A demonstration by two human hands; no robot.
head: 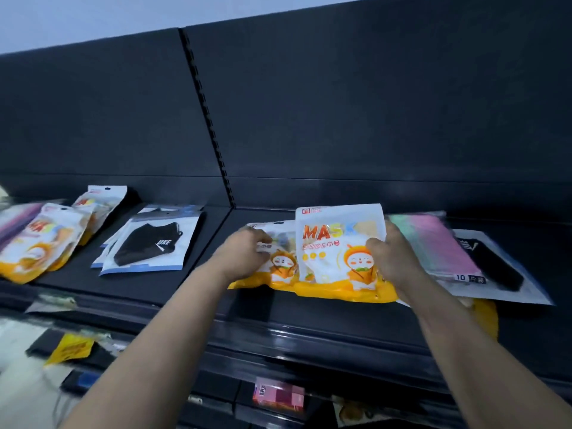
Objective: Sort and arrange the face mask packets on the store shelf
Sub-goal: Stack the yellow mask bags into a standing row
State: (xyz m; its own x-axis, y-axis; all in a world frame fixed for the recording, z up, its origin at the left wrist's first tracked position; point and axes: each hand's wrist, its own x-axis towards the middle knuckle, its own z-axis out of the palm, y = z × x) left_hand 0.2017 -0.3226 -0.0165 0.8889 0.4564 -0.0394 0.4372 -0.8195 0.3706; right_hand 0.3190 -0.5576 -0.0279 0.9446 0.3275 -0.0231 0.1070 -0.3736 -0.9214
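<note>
Right hand (pixel 393 258) grips the upright MASK packet (pixel 335 243) by its right edge on the shelf (pixel 173 283), left hand (pixel 244 257) curls onto the flat orange packet (pixel 283 267) beside it; matching orange pile (pixel 40 246) lies well left, nearer the left hand.

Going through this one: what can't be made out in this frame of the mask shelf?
- Head view, left packets: motion blur, print unreadable.
- Flat orange packet: left hand covers its label; grip or press unclear.
- Upright packet: right hand covers its right edge.
- Black mask packet at right: pink packet overlaps it.
- Orange item: right forearm hides most.
- Pink box below: blurred.
</note>
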